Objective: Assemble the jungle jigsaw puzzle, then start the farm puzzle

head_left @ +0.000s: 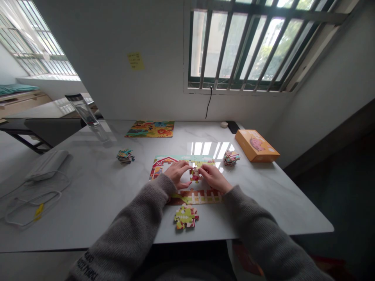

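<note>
A partly assembled farm jigsaw puzzle [164, 163] lies on the white marble table [96, 195] in front of me. My left hand [178, 172] and my right hand [213, 176] rest over its middle, fingers curled, both pinching one small puzzle piece [195, 175] between them. The fence strip of the puzzle [195, 196] shows just below my wrists. A loose cluster of joined pieces [186, 217] lies nearer the table's front edge. Both sleeves are grey knit.
A stack of pieces [231, 157] sits right of the puzzle, another stack [125, 155] to the left. An orange box [256, 145], a finished animal puzzle [150, 129], a water bottle [88, 114], a white power adapter with cables [47, 165] and a dark phone [233, 126] stand around.
</note>
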The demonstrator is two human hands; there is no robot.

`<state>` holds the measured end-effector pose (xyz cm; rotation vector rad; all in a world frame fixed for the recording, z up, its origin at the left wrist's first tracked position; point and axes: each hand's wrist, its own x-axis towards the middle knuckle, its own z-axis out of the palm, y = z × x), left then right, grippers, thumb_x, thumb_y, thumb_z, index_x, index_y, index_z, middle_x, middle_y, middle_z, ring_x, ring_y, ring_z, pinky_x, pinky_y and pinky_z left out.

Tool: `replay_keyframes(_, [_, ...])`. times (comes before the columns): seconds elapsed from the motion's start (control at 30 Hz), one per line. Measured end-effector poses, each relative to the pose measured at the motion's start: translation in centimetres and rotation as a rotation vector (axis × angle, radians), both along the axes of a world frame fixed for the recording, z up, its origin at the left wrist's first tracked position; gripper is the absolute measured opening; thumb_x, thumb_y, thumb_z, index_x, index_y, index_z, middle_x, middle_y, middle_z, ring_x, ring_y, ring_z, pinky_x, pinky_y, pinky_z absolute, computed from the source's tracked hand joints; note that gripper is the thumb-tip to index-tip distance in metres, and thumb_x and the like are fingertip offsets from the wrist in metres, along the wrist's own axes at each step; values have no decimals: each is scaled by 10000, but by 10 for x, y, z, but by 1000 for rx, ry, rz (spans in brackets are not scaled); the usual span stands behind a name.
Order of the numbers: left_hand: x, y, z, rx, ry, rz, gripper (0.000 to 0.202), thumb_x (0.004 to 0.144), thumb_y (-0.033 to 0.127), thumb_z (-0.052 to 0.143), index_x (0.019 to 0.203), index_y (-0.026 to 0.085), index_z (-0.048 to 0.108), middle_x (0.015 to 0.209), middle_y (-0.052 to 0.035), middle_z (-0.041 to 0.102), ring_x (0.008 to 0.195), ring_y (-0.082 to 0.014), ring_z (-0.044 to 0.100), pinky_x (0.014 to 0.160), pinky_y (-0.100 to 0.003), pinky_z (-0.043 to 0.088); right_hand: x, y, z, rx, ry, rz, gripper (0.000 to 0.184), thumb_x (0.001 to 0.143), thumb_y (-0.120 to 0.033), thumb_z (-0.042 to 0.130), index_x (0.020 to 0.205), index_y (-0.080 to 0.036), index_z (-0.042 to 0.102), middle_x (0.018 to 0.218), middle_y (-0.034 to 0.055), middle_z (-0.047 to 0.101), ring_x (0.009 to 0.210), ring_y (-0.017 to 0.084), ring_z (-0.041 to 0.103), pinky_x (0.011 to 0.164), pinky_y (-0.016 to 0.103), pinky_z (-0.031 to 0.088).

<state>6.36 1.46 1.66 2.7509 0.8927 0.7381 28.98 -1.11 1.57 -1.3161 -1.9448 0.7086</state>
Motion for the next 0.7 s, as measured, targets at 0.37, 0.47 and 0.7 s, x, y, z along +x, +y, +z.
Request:
replay_keyframes(0.37, [-7, 8, -4, 77, 20, 132, 420, 756, 298, 726, 1139, 188, 593, 1101, -99, 616, 1006, -278, 600, 896, -420, 498, 1, 0, -2, 94, 2, -31, 205, 963, -317, 475, 948, -178, 625, 768, 18, 623, 732, 176, 564, 717, 300, 424])
replay_keyframes(0.47, [-13, 14, -7, 54, 57, 218, 391, 757, 335, 741, 1101, 198, 613, 1072, -90, 613, 976, -273, 601, 884, -419, 495, 2, -2, -3, 253, -88, -7, 214, 940, -241, 506, 1123, -175, 597, 906, 64, 639, 849, 214, 581, 817, 355, 446])
replay_keyframes(0.7, [-15, 15, -14, -57, 194, 281, 369, 793, 423, 716, 1089, 217, 642, 1135, -93, 613, 1049, -290, 568, 925, -445, 440, 4, -4, -3, 339, -143, 35, 371, 920, -182, 539, 1289, -196, 518, 1123, 109, 636, 1027, 266, 568, 952, 449, 443])
